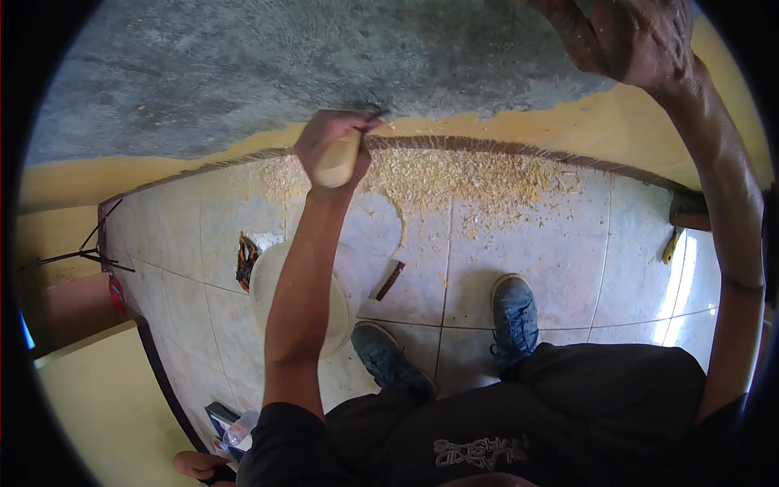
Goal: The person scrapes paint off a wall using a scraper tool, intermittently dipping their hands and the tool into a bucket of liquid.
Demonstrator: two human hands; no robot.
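My left hand (329, 142) is closed around the pale handle (338, 158) of a scraper, blurred by motion. Its thin dark blade (373, 120) meets the lower wall where bare grey plaster (243, 73) gives way to yellow paint (588, 114). Higher up at the right, my right hand (629, 36) is spread against the grey wall, fingers partly cut off by the frame's edge; I see no object in it. Paint flakes (471, 183) lie scattered on the floor along the wall's foot.
A white bucket (272, 288) stands under my left forearm, beside an orange-and-black bundle (246, 261). A reddish-brown strip (388, 280) lies near my shoes (514, 312). Black tripod legs (93, 253), a plastic bottle (241, 430) and part of another person (199, 464) are left; a yellow-handled tool (671, 245) is right.
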